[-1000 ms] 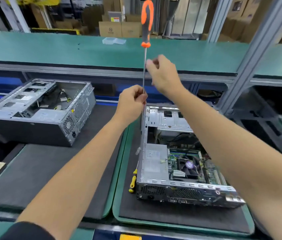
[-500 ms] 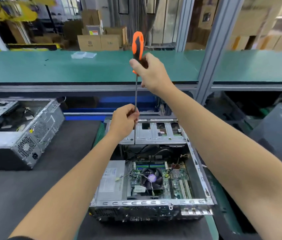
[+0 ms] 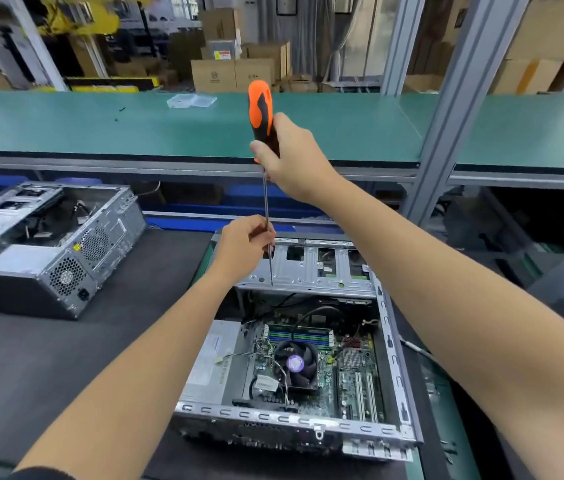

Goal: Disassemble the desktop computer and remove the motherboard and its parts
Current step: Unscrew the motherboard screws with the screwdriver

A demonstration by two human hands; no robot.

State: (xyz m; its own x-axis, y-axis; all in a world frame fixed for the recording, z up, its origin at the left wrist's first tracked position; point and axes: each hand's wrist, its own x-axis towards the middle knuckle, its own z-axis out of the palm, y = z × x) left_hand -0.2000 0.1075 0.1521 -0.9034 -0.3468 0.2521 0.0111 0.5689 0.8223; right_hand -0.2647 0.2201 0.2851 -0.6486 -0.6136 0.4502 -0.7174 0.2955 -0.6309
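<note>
- Right hand [image 3: 299, 161] grips the screwdriver [image 3: 262, 116] handle; left hand [image 3: 244, 245] pinches its shaft
- Shaft near vertical, tip down over the drive cage
- Motherboard [image 3: 322, 362] sits below, nearer the person, inside the open case [image 3: 391, 344]

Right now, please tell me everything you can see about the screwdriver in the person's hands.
The screwdriver is long, with an orange and black handle that looks like plastic or rubber and a thin metal shaft. It is held nearly upright above the open computer case, tip down near the metal drive bay. The right hand grips the lower handle; the left hand pinches the shaft lower down. Whether the tip touches metal is unclear.
</note>
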